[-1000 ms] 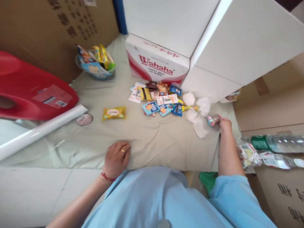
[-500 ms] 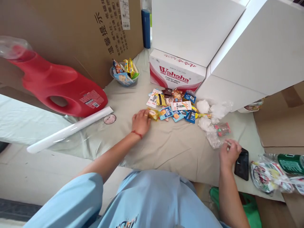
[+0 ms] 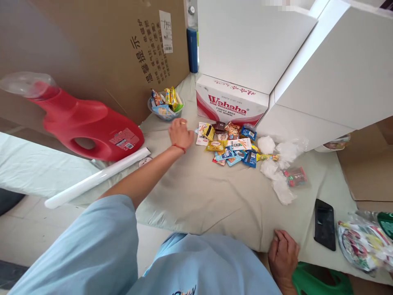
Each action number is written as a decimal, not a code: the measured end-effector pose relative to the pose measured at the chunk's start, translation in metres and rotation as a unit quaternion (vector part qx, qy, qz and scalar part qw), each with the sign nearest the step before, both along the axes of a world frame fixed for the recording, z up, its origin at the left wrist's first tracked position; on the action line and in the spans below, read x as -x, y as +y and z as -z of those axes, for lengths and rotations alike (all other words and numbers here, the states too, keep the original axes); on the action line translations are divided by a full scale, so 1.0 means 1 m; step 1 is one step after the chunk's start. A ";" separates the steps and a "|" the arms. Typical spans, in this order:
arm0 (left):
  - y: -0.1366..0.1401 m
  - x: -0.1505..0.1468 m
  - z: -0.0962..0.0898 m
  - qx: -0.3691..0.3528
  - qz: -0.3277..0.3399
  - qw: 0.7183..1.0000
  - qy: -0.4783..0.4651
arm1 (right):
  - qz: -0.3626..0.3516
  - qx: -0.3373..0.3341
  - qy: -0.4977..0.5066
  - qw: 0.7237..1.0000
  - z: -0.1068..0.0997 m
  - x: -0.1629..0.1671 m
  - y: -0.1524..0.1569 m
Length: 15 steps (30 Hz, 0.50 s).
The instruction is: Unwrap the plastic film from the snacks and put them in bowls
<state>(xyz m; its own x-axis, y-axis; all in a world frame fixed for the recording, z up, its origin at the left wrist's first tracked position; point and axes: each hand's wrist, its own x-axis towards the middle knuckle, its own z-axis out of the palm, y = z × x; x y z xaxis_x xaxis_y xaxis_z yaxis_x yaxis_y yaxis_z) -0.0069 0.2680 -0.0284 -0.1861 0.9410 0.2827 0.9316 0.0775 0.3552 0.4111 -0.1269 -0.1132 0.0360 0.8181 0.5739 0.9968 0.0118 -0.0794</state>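
My left hand (image 3: pixel 181 134), with a red string bracelet and a ring, reaches over the cloth at the left edge of a pile of small packaged snacks. Its fingers bend down out of sight, so what they touch is hidden. Beside it lie a white snack packet (image 3: pixel 202 133), a yellow-and-black packet (image 3: pixel 208 131) and a yellow wrapped snack (image 3: pixel 216 146). Blue packets (image 3: pixel 225 153) lie in the pile too. My right hand (image 3: pixel 284 255) rests at the front edge of the table, fingers curled together, with nothing seen in them.
A clear bowl (image 3: pixel 167 116) of snacks stands behind my left hand. A red jug (image 3: pixel 92 131) and a white roll (image 3: pixel 98 178) lie left. At the back stands a Wahaba-type carton (image 3: pixel 233 108). Clear plastic bags (image 3: pixel 282 188) and a black phone (image 3: pixel 324 225) are right.
My left hand has let go of the yellow wrapped snack, which now lies on the pile, and moved farther back. My right hand has come down from near the phone to the table edge.
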 end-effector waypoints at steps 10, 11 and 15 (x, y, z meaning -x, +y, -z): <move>0.047 0.048 -0.014 0.012 0.005 1.000 0.026 | 0.014 -0.015 -0.012 1.000 0.005 0.004 0.005; 0.050 0.047 -0.013 0.016 0.007 1.000 0.020 | 0.014 -0.012 -0.003 1.000 0.006 0.005 0.005; 0.061 0.043 -0.012 0.008 -0.018 1.000 -0.012 | 0.020 0.002 0.027 0.999 0.007 0.005 0.003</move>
